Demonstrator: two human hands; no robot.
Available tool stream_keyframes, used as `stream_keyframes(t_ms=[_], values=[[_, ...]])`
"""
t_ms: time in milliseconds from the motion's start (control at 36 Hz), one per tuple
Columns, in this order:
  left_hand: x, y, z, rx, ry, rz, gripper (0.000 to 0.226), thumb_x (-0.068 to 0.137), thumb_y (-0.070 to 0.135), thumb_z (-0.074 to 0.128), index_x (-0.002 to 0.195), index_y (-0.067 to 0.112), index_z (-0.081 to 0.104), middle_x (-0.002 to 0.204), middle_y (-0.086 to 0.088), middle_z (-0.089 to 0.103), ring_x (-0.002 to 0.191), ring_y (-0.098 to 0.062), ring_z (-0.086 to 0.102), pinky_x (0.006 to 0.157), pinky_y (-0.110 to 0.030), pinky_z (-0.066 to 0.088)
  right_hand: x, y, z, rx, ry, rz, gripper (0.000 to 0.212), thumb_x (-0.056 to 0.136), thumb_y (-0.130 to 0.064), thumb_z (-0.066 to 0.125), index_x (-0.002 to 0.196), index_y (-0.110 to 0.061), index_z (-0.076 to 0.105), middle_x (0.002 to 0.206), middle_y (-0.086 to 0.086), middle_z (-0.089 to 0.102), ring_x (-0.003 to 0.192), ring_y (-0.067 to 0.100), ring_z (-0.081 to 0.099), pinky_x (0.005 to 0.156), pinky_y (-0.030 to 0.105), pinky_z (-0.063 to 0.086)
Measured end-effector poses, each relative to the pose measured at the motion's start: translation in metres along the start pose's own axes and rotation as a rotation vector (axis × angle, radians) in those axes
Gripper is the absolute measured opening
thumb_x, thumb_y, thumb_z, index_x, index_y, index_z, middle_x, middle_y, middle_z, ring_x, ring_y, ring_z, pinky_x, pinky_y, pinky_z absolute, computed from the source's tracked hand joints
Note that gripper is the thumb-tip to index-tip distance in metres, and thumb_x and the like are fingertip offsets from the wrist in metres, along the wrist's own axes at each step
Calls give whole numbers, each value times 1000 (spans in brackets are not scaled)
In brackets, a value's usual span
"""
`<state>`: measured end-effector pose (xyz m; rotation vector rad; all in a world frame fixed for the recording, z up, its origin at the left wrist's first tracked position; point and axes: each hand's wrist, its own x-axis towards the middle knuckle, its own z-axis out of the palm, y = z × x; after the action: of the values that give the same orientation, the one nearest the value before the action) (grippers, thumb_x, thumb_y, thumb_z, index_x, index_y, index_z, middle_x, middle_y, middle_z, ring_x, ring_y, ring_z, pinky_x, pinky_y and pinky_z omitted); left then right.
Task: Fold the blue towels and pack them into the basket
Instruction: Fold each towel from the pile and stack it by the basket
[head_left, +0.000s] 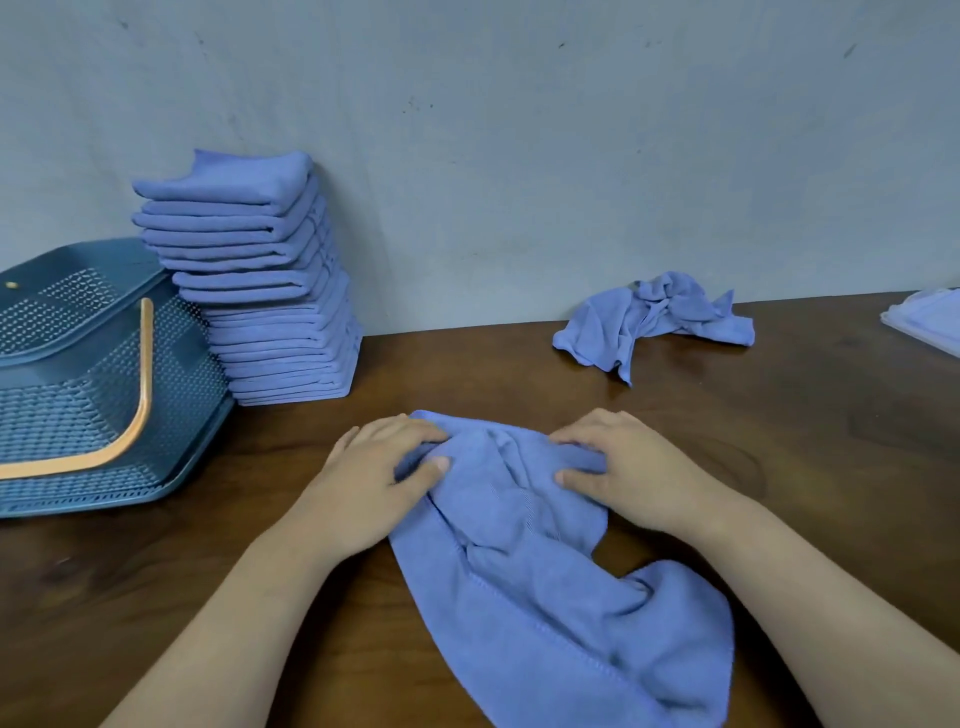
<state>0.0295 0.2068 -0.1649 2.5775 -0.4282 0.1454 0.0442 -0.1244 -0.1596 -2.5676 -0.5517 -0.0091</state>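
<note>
A pale grey plaster wall (519, 130) fills the upper half of the view, and a dark brown wooden tabletop (831, 441) runs below it. At the left edge sits a dark blue perforated plastic basket (62, 374) with a curved orange handle (140, 395). No towel shows inside it. Just beside it, against the wall, rises a tall, slightly leaning stack of folded blue towels (270, 291).

In the near middle of the tabletop lies 1 loose blue microfibre towel (545, 597), rumpled. Its near end trails toward the bottom edge of the view and its far end is bunched between the 2 hands.

Farther back, right of centre near the wall, lies a smaller crumpled blue towel (654, 322), well apart from the hands. A pale blue flat cloth (930, 322) is cut off by the right edge.

The left hand (374, 478) pinches the towel's far left part between thumb and fingers. The right hand (623, 467) pinches the far right part the same way.
</note>
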Motion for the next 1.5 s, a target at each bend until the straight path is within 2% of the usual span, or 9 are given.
stream_keyframes(t_ms=[167, 389, 528, 722, 861, 972, 1194, 1361, 1500], values=[[-3, -5, 0, 7, -144, -27, 58, 98, 62, 62, 151, 47, 46, 163, 29, 33, 161, -6, 12, 131, -41, 17, 42, -5, -10, -89, 111, 3, 18, 99, -16, 64, 100, -29, 77, 94, -10, 62, 75, 3, 57, 71, 30, 43], [0, -25, 3, -100, -85, -50, 57, 102, 42, 67, 154, 39, 45, 168, 23, 28, 160, -1, 13, 131, -35, 18, 146, -29, -62, -219, 417, -136, 23, 106, -13, 55, 118, -12, 75, 115, 14, 60, 110, 35, 57, 88, 45, 47], [2, -30, 3, -47, -38, -11, 51, 98, 32, 59, 145, 49, 47, 166, 35, 24, 159, 5, 2, 130, -32, 11, 192, -34, -78, -308, 565, 20, 27, 106, -13, 47, 117, -17, 71, 116, 12, 53, 95, 35, 52, 69, 40, 35], [3, -29, 1, 86, 181, -171, 47, 99, 22, 61, 144, 34, 55, 159, 20, 42, 160, -11, 21, 130, -40, 18, 202, -20, -45, -172, 331, 67, 49, 104, -5, 49, 151, -19, 55, 137, 11, 57, 112, 33, 61, 89, 39, 45], [3, -31, 5, 74, 114, -253, 29, 109, 44, 46, 135, 39, 57, 143, 22, 54, 148, -14, 40, 124, -45, 30, 173, -16, -16, -112, 258, 34, 29, 107, -10, 50, 124, -15, 73, 118, 10, 67, 104, 31, 63, 92, 45, 51], [3, -27, 6, 91, 113, -254, 31, 110, 47, 42, 136, 39, 58, 148, 19, 51, 150, -13, 37, 126, -44, 28, 123, -26, 1, 18, 259, 20, 23, 98, -18, 58, 104, -32, 75, 91, -10, 71, 83, 13, 66, 75, 32, 50], [-1, -15, 3, 95, 74, -280, 43, 111, 51, 34, 147, 39, 54, 157, 16, 47, 150, -13, 37, 127, -43, 24, 19, -43, 14, -96, 73, 36, 9, 95, -33, 69, 95, -39, 75, 92, -17, 68, 85, 3, 63, 72, 26, 51], [-1, -16, 1, 70, 62, -318, 46, 111, 51, 30, 149, 39, 54, 159, 16, 47, 151, -15, 36, 126, -44, 21, -30, -69, -15, -3, -294, 22, 12, 90, -34, 70, 82, -33, 80, 77, -15, 75, 72, 1, 69, 65, 12, 49], [0, -14, 2, 56, 41, -314, 45, 111, 50, 29, 148, 41, 53, 158, 18, 46, 151, -15, 34, 128, -52, 17, -43, -89, -26, 364, -770, 123, 17, 99, -31, 70, 105, -18, 81, 97, 5, 80, 76, 18, 77, 63, 23, 58]])
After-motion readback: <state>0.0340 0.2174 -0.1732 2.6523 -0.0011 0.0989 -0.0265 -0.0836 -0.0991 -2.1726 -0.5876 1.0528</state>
